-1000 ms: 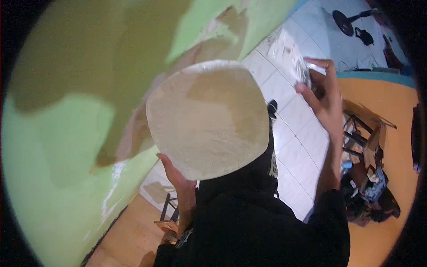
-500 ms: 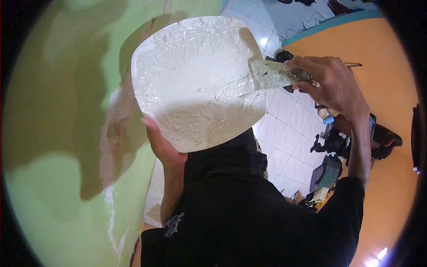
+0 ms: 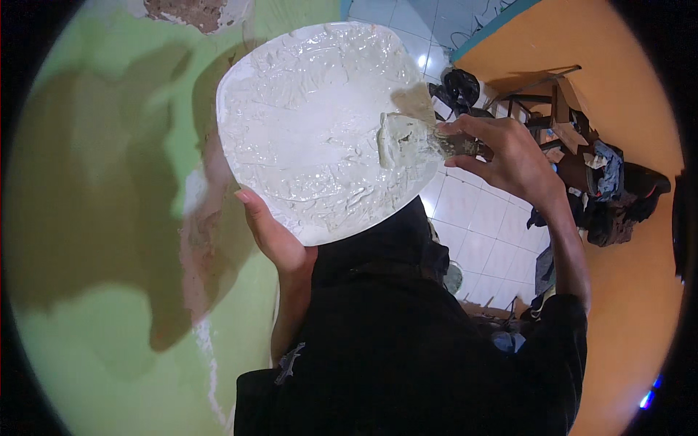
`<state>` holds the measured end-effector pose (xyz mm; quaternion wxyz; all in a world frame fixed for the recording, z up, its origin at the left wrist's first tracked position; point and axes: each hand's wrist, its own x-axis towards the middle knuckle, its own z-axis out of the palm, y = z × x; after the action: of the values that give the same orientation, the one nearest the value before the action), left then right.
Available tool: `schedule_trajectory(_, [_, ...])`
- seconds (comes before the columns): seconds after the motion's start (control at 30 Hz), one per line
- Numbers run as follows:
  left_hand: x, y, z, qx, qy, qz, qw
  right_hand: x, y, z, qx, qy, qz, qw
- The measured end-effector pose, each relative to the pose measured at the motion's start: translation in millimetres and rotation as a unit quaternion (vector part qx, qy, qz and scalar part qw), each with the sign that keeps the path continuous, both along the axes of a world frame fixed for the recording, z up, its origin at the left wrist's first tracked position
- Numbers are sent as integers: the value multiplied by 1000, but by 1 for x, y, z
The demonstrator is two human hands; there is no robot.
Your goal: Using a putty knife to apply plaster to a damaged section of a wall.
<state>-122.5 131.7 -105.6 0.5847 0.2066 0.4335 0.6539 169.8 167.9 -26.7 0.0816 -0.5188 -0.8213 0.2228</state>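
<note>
A white rounded-square plate (image 3: 291,138), smeared all over with wet whitish putty, is held up in front of my chest. My left hand (image 3: 275,234) supports it at the lower left edge, thumb along the rim and the other fingers hidden beneath. In my right hand (image 3: 502,156) is a putty knife (image 3: 411,142), gripped by its dark, stained handle between thumb and fingers. Its broad blade is coated in putty and lies over the right part of the plate, seemingly touching the putty layer.
A green wall (image 3: 94,327) on the left has a pinkish patched streak (image 3: 200,240) and a bare rough spot (image 3: 190,11) higher up. Toward the right are white floor tiles (image 3: 472,211), a dark wooden chair (image 3: 560,109) with clothes, and an orange wall (image 3: 625,73).
The putty knife has moved left and slightly down, further over the plate. My left hand still holds the plate. The view has shifted, showing more of the chair and the wall's rough spot.
</note>
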Motion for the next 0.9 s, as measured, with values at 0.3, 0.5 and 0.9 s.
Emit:
schedule_trajectory(0.3, [32,-7,12,-10,15,-20,1000,-23,-25,1,16,105,-18,994])
schedule_trajectory(0.5, [30,-1,31,-15,6,-27,1000,-42,-23,43,-65,146,-85,984])
schedule_trajectory(0.9, [-5,14,38,-36,-55,-6,998,-47,13,56,106,91,-52,989])
